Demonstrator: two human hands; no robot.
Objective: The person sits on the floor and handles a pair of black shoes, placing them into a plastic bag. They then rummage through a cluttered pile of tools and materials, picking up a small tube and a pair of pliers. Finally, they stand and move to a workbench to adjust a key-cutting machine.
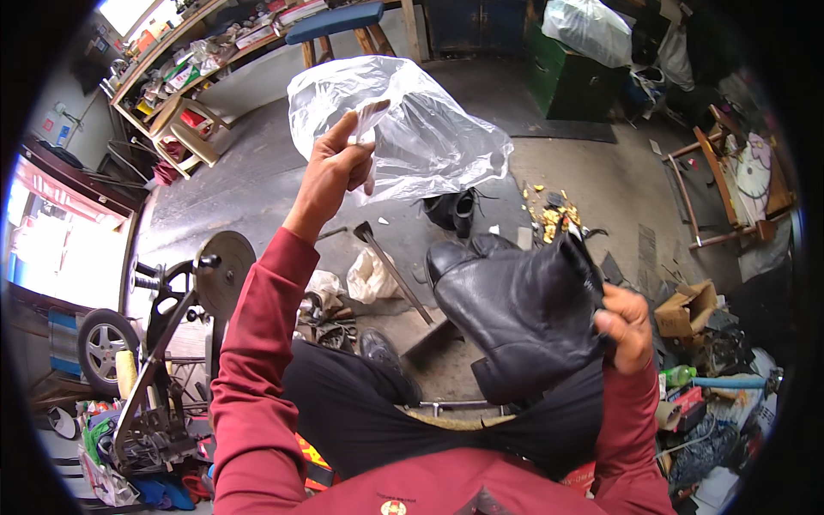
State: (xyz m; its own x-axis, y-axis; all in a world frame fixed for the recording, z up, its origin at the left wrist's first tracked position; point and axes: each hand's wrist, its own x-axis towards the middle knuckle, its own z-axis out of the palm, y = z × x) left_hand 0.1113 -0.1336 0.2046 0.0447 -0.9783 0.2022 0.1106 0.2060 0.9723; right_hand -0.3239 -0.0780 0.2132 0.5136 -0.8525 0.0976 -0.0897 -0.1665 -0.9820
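Note:
My left hand (pixel 342 163) is raised above the floor, its fingers closed on a thin, crumpled clear plastic bag (pixel 433 129) that hangs spread out. In my right hand (pixel 627 326), at the right above my lap, is a black leather ankle boot (pixel 524 313), gripped at its opening with the sole end turned toward the left. Part of a second black boot shows behind it. A pair of dark laced shoes (pixel 451 213) stands on the floor just below the bag.
A cast-iron machine with a large wheel (pixel 223 270) stands at my left. A metal tool (pixel 395 279), white sack (pixel 371 276) and yellow scraps (pixel 554 219) lie on the floor. Clutter and a cardboard box (pixel 687 309) are at right; stools (pixel 335 24) and shelves stand ahead.

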